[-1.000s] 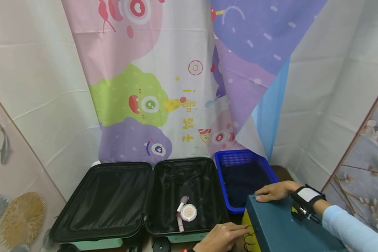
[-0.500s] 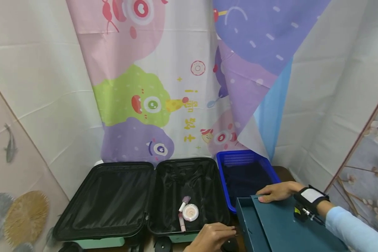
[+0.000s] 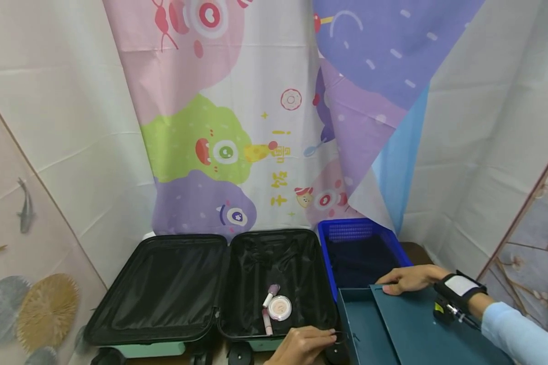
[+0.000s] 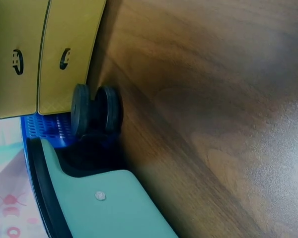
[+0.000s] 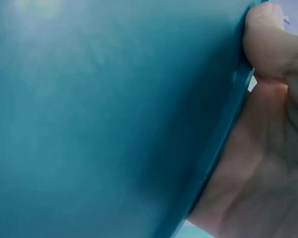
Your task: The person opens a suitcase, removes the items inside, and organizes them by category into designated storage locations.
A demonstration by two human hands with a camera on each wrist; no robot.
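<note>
A small drawer cabinet [image 3: 443, 324] with a dark teal top stands at the lower right in the head view. Its top drawer [image 3: 367, 322] sticks out to the left, its teal inside showing. My left hand [image 3: 301, 345] pinches the thin dark handle [image 3: 341, 336] on that drawer's front between thumb and fingers. Over the cabinet's far edge, my right hand [image 3: 406, 279] grips with the thumb on top. The right wrist view shows this thumb [image 5: 263, 42] bent onto the teal edge. Yellow drawer fronts [image 4: 69, 54] with black handles appear in the left wrist view, where my left hand is out of sight.
An open suitcase [image 3: 160, 289] lies left of the cabinet. In its right half are a round compact [image 3: 279, 308] and two slim cosmetic tubes [image 3: 267, 321]. A blue basket [image 3: 326, 253] with dark cloth [image 3: 361, 258] stands behind the cabinet. The table [image 4: 198, 99] is brown wood.
The top drawer has slid out leftward from the cabinet, my left hand moving left with its handle. My right hand has stayed on the cabinet's far edge.
</note>
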